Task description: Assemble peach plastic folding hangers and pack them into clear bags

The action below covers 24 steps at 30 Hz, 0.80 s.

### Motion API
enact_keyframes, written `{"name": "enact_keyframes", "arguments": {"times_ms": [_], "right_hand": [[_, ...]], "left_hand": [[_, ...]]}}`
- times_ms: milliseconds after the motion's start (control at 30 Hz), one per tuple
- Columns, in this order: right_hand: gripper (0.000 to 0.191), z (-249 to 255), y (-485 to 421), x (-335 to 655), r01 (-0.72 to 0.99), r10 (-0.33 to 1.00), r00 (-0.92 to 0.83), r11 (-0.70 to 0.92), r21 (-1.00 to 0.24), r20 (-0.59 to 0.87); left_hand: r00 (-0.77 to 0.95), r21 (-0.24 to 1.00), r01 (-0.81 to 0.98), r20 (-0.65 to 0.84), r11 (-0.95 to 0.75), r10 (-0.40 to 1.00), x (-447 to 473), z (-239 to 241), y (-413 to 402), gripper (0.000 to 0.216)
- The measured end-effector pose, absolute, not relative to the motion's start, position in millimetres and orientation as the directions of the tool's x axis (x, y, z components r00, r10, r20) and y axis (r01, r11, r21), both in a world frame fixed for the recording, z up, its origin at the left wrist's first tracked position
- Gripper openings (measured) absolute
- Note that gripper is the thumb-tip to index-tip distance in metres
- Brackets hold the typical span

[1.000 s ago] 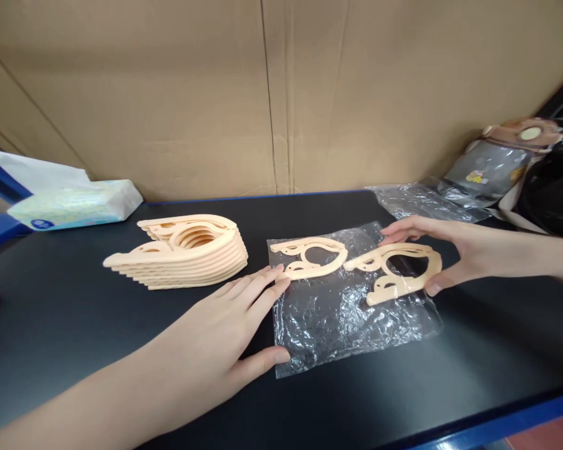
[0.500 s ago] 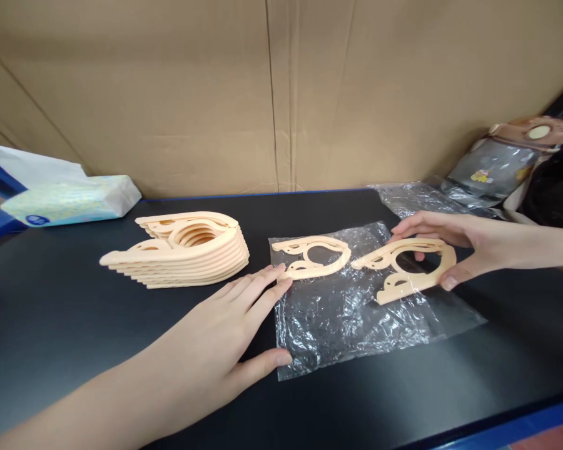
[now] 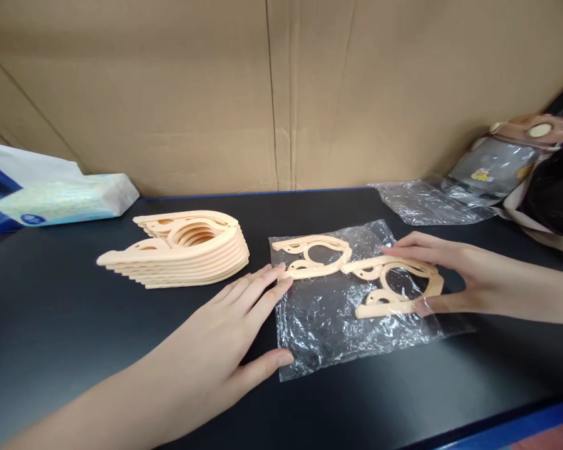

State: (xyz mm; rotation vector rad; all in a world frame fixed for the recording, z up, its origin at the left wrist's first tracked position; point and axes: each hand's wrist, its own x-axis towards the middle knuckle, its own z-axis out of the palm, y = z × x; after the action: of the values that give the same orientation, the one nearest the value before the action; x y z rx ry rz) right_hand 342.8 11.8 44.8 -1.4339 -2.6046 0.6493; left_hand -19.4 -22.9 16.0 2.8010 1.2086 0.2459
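A clear plastic bag (image 3: pixel 326 334) lies flat on the black table. Inside it rests a peach folding clothes hanger (image 3: pixel 326 269), folded up, close to the left edge. My left hand (image 3: pixel 239 322) lies with fingers outstretched, fingertips and thumb touching that left edge of the bag. A second folded hanger (image 3: pixel 387 309) is gripped at its rounded end by my right hand (image 3: pixel 464 278), thumb on the near side and fingers on the far side. Its front tip meets the first hanger, and film appears to cover it. Left of the bag stands a neat stack of folded hangers (image 3: pixel 211 259).
A tissue pack (image 3: pixel 70 199) sits at the back left. At the back right lie another clear bag (image 3: pixel 431 203), a grey transparent bottle with a brown lid (image 3: pixel 492 162) and a dark object (image 3: pixel 556 187). Cardboard (image 3: pixel 192 94) stands along the back.
My right hand has moved left and toward me, sliding its hanger further over the bag area until it meets the first one. My left hand has stayed in place.
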Motion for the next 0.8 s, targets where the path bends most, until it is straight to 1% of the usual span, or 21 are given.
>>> {"name": "enact_keyframes", "arguments": {"times_ms": [100,200,300,367,467,600,700,800], "right_hand": [[0.066,37,7,339,0.758,0.803,-0.590,0.513,-0.403,-0.088],[0.062,30,5,336,0.707,0.783,-0.622,0.559,-0.434,-0.003],[0.059,27,5,336,0.660,0.768,-0.639,0.581,-0.477,0.051],[0.057,29,5,339,0.659,0.780,-0.625,0.549,-0.514,0.032],[0.056,34,7,347,0.695,0.822,-0.569,0.464,-0.549,-0.026],[0.045,33,8,351,0.705,0.852,-0.521,0.397,-0.587,-0.050],[0.040,27,7,344,0.677,0.855,-0.518,0.388,-0.626,-0.030],[0.039,19,8,333,0.648,0.852,-0.523,0.423,-0.633,0.034]], "left_hand": [[0.673,0.139,0.718,0.111,-0.682,0.731,-20,16,-25,0.066],[0.671,0.139,0.721,0.104,-0.679,0.734,-20,14,-27,0.066],[0.639,0.146,0.742,0.144,-0.655,0.756,-20,9,-29,0.064],[0.637,0.160,0.736,0.166,-0.658,0.753,-20,7,-29,0.067],[0.660,0.190,0.713,0.142,-0.675,0.738,-21,4,-28,0.076],[0.576,0.265,0.754,0.173,-0.601,0.799,-18,1,-28,0.079],[0.580,0.271,0.748,0.177,-0.605,0.796,-15,-1,-28,0.080],[0.574,0.262,0.756,0.175,-0.600,0.800,-15,-3,-27,0.080]]}}
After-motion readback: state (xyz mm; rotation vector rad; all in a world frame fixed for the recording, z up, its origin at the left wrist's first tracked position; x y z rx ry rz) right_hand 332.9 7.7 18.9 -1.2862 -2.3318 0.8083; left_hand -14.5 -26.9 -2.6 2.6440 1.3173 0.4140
